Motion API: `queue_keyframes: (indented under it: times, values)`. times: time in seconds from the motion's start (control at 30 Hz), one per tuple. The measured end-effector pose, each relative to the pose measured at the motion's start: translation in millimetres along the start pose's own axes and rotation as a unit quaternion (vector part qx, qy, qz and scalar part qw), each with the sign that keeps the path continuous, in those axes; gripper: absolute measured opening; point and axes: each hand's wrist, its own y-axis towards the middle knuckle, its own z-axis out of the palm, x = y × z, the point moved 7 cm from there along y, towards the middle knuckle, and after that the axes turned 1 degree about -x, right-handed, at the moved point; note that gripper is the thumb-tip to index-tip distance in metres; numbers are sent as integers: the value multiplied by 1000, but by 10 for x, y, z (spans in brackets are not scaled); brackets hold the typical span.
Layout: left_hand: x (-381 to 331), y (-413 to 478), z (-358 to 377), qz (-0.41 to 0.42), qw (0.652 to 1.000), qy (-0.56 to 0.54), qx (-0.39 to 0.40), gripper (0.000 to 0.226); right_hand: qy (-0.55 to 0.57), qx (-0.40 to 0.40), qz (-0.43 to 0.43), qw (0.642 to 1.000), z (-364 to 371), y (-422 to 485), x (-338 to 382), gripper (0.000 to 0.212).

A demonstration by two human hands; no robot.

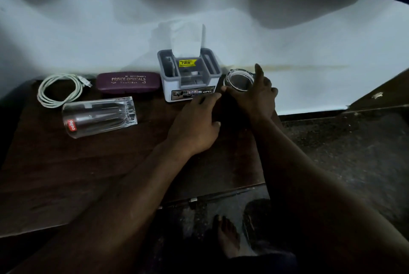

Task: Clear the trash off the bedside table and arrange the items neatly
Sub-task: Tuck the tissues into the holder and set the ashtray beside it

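On the dark wooden bedside table (66, 163) I count five items, one of each: a coiled white cable (51, 104), a purple spectacle case (128, 82), a clear glass tumbler (99, 116) lying on its side, a white-and-grey plastic organiser box (189, 79) and a small clear glass jar (240, 79). The right hand (257, 99) grips the jar just right of the organiser. The left hand (197, 127) lies flat, fingers straight, holding nothing, tips near the organiser's front.

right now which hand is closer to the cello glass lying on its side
Left. The left hand is to the right of the cello glass; the right hand is farther right, gripping the small jar.
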Motion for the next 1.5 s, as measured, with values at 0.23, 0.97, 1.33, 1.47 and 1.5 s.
queue_keyframes:
  times: [0.23, 0.97, 1.33, 1.47, 1.5]
  values:
    - [31, 3, -42, -3, 1000, -3, -1, 75, -38, -2, -29, 999, 68, 26, 169, 85]
    - [78, -32, -104, -23, 998, -47, 19, 78, 598, 168, 349, 702, 183, -300, 211, 67]
    - [127, -23, -147, -26, 998, -54, 9, 77, 464, 113, 277, 834, 68, -214, 18, 23]
    - [108, -34, -140, -22, 998, -49, 13, 78, 420, 56, 308, 852, 28, -258, -31, 9]
    - [99, -38, -144, -20, 999, -48, 13, 78, 400, 48, 301, 864, 20, -258, -42, 8]
